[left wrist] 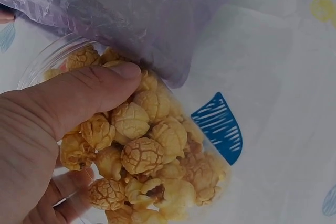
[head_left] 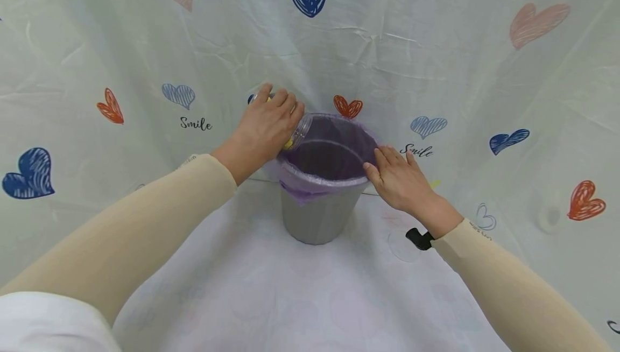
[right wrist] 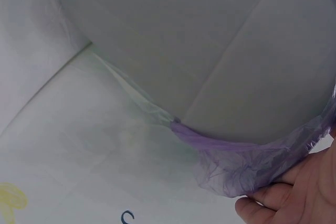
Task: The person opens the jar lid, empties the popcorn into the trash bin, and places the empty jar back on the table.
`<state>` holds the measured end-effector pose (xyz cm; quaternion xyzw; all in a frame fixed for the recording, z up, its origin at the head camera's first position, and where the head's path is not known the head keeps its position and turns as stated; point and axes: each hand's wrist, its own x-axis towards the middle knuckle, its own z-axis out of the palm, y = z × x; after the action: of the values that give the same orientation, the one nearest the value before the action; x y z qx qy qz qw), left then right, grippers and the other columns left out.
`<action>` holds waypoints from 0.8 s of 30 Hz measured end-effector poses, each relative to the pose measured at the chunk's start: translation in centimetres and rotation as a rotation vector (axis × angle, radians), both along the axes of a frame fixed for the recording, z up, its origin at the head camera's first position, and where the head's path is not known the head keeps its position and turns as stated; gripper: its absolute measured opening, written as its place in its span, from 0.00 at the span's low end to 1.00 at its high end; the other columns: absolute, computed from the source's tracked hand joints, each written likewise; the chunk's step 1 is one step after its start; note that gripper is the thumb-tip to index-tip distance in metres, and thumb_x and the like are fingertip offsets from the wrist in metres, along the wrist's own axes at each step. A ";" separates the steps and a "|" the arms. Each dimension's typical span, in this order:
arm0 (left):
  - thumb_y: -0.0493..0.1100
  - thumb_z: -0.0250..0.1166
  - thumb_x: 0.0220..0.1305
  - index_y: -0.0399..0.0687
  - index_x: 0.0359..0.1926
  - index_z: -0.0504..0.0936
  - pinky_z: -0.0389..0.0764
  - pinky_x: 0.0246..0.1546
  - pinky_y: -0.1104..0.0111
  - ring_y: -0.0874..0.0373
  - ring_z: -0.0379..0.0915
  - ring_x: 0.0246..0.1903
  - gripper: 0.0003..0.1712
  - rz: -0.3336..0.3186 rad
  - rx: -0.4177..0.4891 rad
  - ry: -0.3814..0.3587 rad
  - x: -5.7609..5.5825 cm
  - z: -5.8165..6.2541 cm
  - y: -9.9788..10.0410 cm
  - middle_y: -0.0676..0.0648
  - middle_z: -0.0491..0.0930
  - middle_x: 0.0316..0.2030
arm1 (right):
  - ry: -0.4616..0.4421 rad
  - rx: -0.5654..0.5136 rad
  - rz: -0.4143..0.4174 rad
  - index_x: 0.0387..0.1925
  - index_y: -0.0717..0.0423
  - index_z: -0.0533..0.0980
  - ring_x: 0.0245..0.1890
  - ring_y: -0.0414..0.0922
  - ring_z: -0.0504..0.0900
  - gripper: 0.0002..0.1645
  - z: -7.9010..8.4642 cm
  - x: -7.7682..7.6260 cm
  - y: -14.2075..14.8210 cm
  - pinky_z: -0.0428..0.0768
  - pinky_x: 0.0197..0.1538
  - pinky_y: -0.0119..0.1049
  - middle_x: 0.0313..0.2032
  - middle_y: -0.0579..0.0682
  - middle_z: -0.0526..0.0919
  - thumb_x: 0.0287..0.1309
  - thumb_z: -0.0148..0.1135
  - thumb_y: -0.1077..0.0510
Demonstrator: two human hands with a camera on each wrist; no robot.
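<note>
A clear jar (head_left: pixel 302 130) lies tilted in the left hand (head_left: pixel 271 124), its end over the near-left rim of a grey bin (head_left: pixel 317 220). Golden round popcorn (left wrist: pixel 142 156) fills much of the jar in the left wrist view, where the thumb presses along its side and fingers curl underneath. A thin purple bag (head_left: pixel 310 193) lines the bin and folds down over the rim. On the opposite side, the right hand (head_left: pixel 399 182) rests with extended fingers against the bag-covered rim. Its fingers (right wrist: pixel 273 198) touch the purple film in the right wrist view.
Behind the bin hangs a pale sheet (head_left: pixel 232 29) printed with hearts and the word Smile. The bin stands on a whitish cloth surface (head_left: pixel 290 298). A black strap (head_left: pixel 419 238) circles the right wrist.
</note>
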<state>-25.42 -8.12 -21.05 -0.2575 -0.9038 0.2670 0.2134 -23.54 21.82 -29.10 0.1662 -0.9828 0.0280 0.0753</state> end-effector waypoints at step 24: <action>0.45 0.61 0.65 0.39 0.73 0.55 0.54 0.71 0.44 0.42 0.55 0.68 0.40 0.009 -0.083 0.007 -0.1 -0.2 1.4 0.37 0.62 0.69 | 0.028 -0.011 0.013 0.73 0.64 0.55 0.76 0.58 0.51 0.45 -0.2 -0.1 0.2 0.44 0.73 0.66 0.74 0.61 0.56 0.73 0.27 0.34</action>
<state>-25.54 -6.73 -21.24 -0.2614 -0.8923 0.3061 0.2044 -23.67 21.98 -29.27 0.1727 -0.9804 0.0316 0.0898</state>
